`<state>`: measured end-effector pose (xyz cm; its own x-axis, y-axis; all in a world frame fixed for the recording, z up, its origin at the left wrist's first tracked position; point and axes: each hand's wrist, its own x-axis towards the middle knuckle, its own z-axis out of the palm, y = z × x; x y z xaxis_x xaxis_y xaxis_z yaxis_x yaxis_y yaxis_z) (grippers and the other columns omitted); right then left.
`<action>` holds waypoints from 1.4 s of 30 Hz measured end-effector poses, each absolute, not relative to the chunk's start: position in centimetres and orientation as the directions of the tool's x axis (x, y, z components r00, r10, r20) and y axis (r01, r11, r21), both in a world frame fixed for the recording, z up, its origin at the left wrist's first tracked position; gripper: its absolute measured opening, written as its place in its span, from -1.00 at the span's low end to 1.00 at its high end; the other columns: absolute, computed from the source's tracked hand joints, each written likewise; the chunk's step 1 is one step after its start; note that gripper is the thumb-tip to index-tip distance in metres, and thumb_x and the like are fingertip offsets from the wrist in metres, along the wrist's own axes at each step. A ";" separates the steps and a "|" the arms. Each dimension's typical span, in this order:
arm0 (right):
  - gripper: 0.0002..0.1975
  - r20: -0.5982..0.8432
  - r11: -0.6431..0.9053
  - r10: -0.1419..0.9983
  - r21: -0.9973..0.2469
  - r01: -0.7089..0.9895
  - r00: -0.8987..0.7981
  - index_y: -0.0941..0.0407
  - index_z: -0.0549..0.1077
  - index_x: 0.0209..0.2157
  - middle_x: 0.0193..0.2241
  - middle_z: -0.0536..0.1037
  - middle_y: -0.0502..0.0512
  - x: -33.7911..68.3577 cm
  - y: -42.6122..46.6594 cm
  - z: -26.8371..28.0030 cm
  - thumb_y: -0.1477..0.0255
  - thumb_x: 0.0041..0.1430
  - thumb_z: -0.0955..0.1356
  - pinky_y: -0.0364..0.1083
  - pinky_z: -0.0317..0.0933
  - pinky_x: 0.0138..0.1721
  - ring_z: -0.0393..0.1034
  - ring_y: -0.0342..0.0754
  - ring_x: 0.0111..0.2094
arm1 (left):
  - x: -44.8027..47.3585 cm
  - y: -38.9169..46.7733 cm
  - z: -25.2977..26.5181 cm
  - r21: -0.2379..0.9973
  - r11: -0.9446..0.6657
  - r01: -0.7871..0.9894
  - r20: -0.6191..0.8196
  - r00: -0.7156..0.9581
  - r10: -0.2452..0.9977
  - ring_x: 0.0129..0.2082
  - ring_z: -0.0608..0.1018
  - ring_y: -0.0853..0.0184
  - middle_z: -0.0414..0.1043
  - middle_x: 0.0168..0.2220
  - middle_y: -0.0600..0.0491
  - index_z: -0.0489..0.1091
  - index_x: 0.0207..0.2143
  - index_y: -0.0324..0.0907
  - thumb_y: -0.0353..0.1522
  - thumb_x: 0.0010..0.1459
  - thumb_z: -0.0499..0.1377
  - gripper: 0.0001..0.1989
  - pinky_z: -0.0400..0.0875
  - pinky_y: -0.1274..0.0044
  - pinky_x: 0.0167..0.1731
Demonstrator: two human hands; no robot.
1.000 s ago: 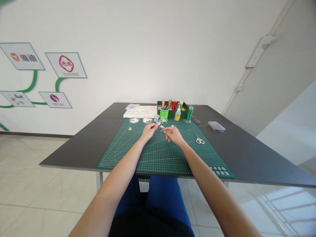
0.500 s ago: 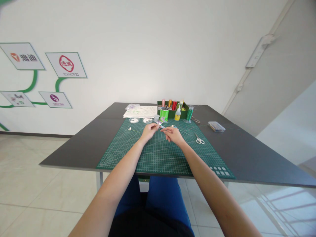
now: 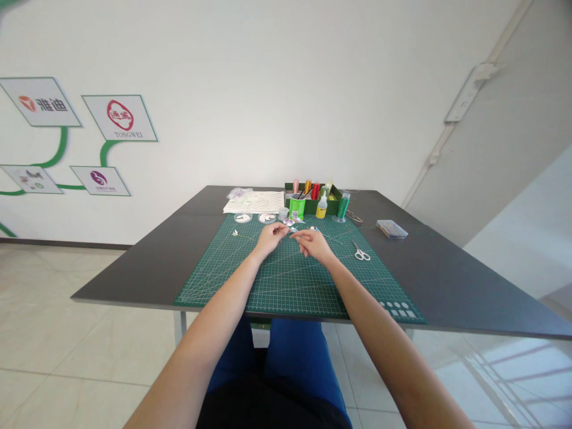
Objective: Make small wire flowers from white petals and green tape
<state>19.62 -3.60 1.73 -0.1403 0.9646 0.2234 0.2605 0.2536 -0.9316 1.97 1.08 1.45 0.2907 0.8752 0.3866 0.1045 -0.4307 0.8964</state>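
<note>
Over the far half of the green cutting mat point(image 3: 295, 286), my two hands meet fingertip to fingertip. Thumb and fingers of my left hand point(image 3: 270, 238) pinch a small flower-like piece point(image 3: 289, 223) with pale purple and light blue petals. My right hand point(image 3: 313, 244) is closed beside it, its thumb and index finger pressed together at the piece's near right side. What lies between those right fingertips is too small to make out. A white flower on a thin stem point(image 3: 235, 233) lies on the mat to the left. White-handled scissors point(image 3: 361, 255) rest to the right.
Behind my hands stand a bright green cup point(image 3: 297, 207) with dark-handled tools, a glue bottle point(image 3: 321, 207), a green thread spool point(image 3: 342, 206) and a box point(image 3: 331, 207) of spools. Two shallow dishes point(image 3: 243, 218) and a white cloth point(image 3: 254, 202) sit left; a clear case point(image 3: 392, 229) lies right.
The petals above my fingertips have shifted slightly, with more of them showing on the right. Both hands stay almost in the same place.
</note>
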 end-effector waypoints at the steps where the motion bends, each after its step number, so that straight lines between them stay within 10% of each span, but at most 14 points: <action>1: -0.73 0.224 0.254 0.964 -0.932 0.259 -0.141 0.21 0.55 -0.26 -0.74 0.39 -0.10 19.6 -3.6 1.7 0.34 0.08 0.34 -0.25 0.09 -0.71 0.17 -0.25 -0.78 | 2.0 1.0 1.5 0.894 -0.435 0.107 0.391 0.291 0.873 -0.62 0.30 0.45 0.33 -0.60 0.13 0.48 -0.39 -0.25 -0.21 0.08 0.24 -0.75 0.20 0.58 -0.55; 42: -0.72 0.235 0.272 0.958 -0.928 0.256 -0.166 0.22 0.54 -0.24 -0.75 0.39 -0.10 19.5 -3.4 1.3 0.33 0.09 0.35 -0.25 0.11 -0.72 0.18 -0.24 -0.79 | 2.0 0.9 1.5 0.905 -0.409 0.115 0.360 0.302 0.882 -0.57 0.41 0.42 0.46 -0.47 0.08 0.44 -0.39 -0.25 -0.30 0.04 0.24 -0.83 0.32 0.55 -0.45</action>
<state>19.54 -3.37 1.35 -0.1657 0.9578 0.2349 0.2564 0.2718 -0.9276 2.00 0.95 1.53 0.3025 0.8825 0.3602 0.1147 -0.4088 0.9054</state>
